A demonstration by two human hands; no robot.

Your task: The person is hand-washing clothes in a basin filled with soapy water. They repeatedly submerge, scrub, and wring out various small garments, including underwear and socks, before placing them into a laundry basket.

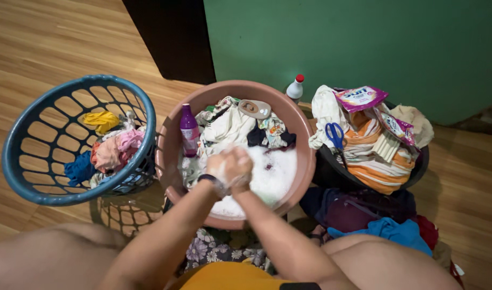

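Note:
Both my hands meet over the pink wash basin (171,134), pressed together and covered in suds. My left hand (222,166), with a dark band at the wrist, and my right hand (241,171) squeeze a soapy white cloth (255,180) between them above the foamy water (278,169). More wet clothes (230,126) lie piled at the basin's far side. A purple bottle (189,130) stands upright inside the basin at the left. A brown scrub brush (254,109) rests on the far rim.
A blue mesh laundry basket (20,161) with several coloured garments stands at the left. At the right a dark tub (332,172) holds striped cloth, blue scissors (335,134) and detergent sachets (360,98). A white red-capped bottle (295,87) stands by the green wall. Clothes (385,228) lie on the floor.

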